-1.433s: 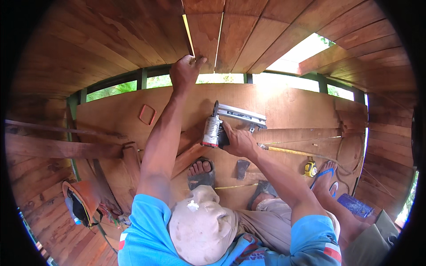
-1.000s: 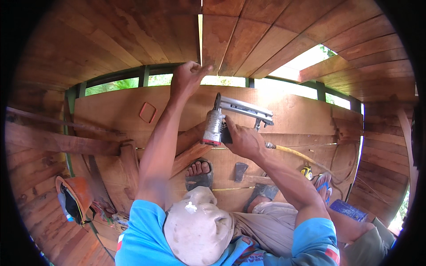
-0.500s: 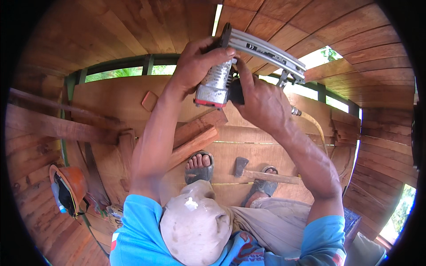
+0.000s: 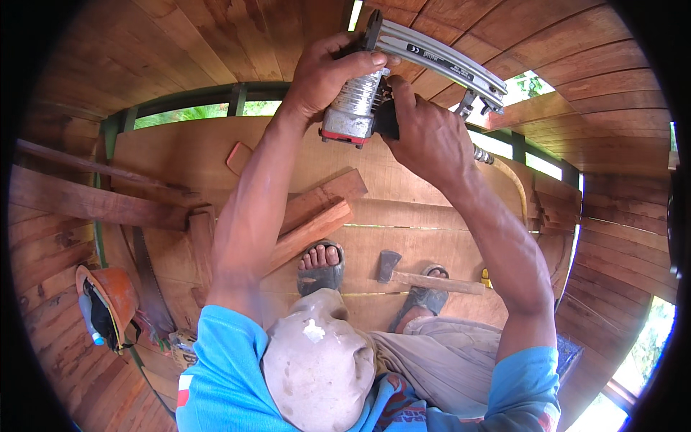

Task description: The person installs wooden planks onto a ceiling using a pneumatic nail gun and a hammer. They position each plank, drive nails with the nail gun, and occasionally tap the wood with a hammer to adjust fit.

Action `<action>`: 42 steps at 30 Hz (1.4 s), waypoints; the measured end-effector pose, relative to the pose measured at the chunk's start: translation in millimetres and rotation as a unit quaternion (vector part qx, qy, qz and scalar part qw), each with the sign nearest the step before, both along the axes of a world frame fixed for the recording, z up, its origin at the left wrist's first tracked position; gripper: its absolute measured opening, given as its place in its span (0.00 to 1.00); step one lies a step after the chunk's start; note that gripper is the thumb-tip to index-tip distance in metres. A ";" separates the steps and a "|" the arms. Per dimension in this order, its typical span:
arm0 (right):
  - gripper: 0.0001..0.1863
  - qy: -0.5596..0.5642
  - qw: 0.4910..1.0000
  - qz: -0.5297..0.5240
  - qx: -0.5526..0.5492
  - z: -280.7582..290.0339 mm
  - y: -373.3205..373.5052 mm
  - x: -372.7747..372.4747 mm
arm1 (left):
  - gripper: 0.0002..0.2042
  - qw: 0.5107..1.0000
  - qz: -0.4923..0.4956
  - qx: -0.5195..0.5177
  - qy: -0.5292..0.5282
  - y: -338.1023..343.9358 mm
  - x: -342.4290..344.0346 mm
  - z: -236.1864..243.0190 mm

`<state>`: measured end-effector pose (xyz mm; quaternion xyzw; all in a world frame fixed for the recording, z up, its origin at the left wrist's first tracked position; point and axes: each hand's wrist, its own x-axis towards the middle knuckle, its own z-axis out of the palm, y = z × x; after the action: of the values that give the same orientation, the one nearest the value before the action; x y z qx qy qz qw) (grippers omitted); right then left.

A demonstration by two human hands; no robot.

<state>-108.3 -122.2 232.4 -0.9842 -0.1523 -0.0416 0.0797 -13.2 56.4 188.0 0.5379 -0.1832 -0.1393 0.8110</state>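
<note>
Silver, ribbed metal nail gun with red trim (image 4: pixel 353 108): still grasped by right hand (image 4: pixel 434 140), newly clasped by left hand (image 4: pixel 324 81) too, after being lifted to near side of reddish-brown wooden planks (image 4: pixel 439 21). Two-handed steadying suggested; contact with planks unclear.

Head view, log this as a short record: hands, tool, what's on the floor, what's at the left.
Left hand: wrapped around the upper body of the nail gun, thumb across it
Right hand: around the nail gun's black handle
Tool position: raised toward the wooden planks; contact unclear
Attached: yellow hose
Floor: hatchet by the feet; wood pieces
Left side: orange helmet
</note>
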 end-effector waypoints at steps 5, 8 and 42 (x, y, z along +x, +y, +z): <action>0.34 0.003 1.000 -0.002 -0.004 -0.4 -0.5 3.4 | 0.16 1.000 0.008 -0.003 -0.017 -0.9 3.6 -3.9; 0.34 0.007 1.000 -0.006 -0.005 0.2 -0.2 5.8 | 0.16 1.000 0.003 -0.013 -0.017 -1.5 4.8 -2.3; 0.22 0.028 0.999 0.020 -0.023 13.1 -2.4 8.6 | 0.17 1.000 -0.010 -0.002 0.020 -0.7 3.0 8.7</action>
<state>-99.7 -124.7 245.6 -0.9833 -0.1710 -0.0084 0.0623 -10.2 55.7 196.7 0.5314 -0.1723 -0.1580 0.8143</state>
